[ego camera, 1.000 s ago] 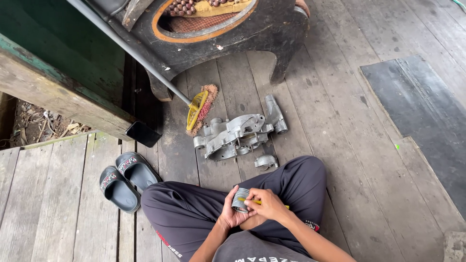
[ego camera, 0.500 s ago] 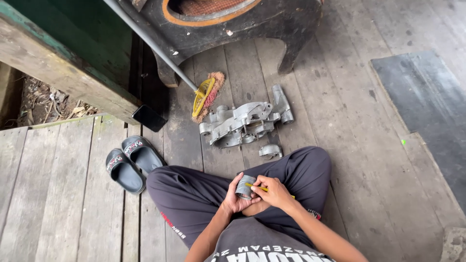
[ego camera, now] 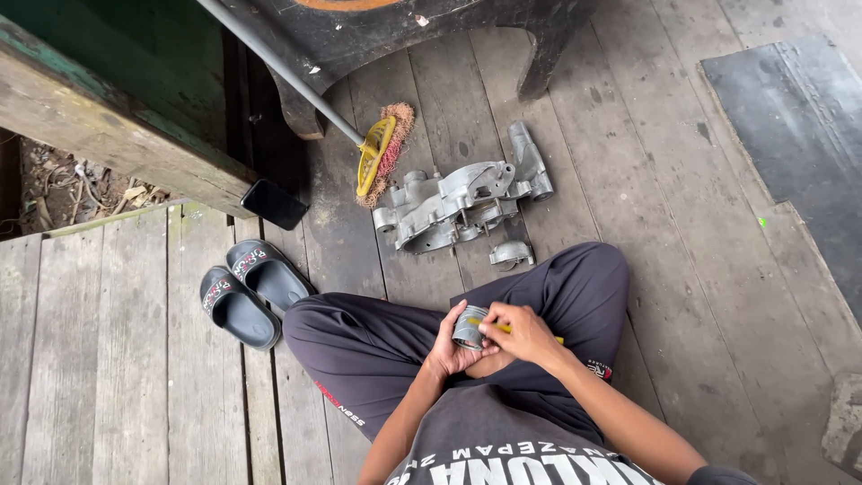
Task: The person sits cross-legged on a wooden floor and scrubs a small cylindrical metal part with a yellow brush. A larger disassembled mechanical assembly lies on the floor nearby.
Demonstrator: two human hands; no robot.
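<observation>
At the far left, a weathered beam with green paint (ego camera: 108, 135) runs across the plank floor (ego camera: 117, 359). Near it lies a dark phone (ego camera: 274, 204), flat on the boards, and closer in a pair of dark slippers (ego camera: 247, 292) sits side by side, toes toward the upper left. A broom (ego camera: 382, 153) with a yellow head lies farther off, its grey handle running up and left under a dark wooden stand (ego camera: 404, 45). Just right of the broom head rests a grey metal engine casing (ego camera: 462, 202), its long axis slanting from near left to far right, with a small loose metal part (ego camera: 512, 254) just near it.

The person sits cross-legged in dark trousers. The left hand (ego camera: 449, 346) is wrapped around a short grey metal cylinder (ego camera: 469, 327), held over the lap between the knees; its open end seems to face up and left, though the exact axis is hard to tell. The right hand (ego camera: 521, 332) is pinched on a slim yellow tool (ego camera: 507, 329), which lies roughly left to right with its left end at the cylinder. At the far right lies a dark mat (ego camera: 795, 135).
</observation>
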